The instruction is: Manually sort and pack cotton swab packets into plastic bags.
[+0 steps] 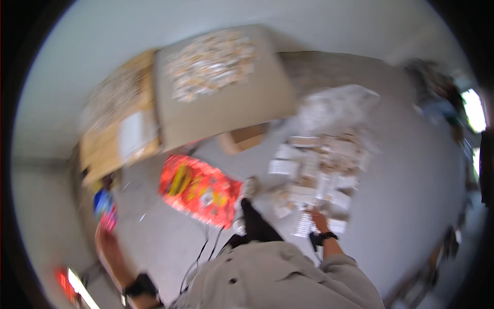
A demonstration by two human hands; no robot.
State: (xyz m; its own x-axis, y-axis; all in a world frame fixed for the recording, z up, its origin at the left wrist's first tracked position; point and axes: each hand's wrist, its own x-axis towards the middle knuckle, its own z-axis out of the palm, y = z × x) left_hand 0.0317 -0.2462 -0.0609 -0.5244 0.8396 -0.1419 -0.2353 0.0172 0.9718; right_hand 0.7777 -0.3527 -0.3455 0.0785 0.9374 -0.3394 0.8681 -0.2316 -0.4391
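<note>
My left hand (pixel 109 247) reaches out at the far left, smeared by motion. Just beyond its fingertips is a shiny blue and pink packet (pixel 105 205); whether the fingers touch or hold it cannot be told. On the right, my right hand (pixel 320 221) is low at the near side of a spread of white boxes and packets (pixel 309 167). Right beside its fingers lies a white ribbed packet (pixel 304 225). The fingers are too blurred to show a grip. Each wrist wears a black band.
A large red and yellow printed bag (pixel 200 190) lies before my feet. Behind it stand a grey-topped table (pixel 226 113) bearing many small packets and a wooden table (pixel 95 154). An open cardboard box (pixel 247 138) sits underneath. Clear plastic (pixel 337 105) and dark cables (pixel 198 260) lie about.
</note>
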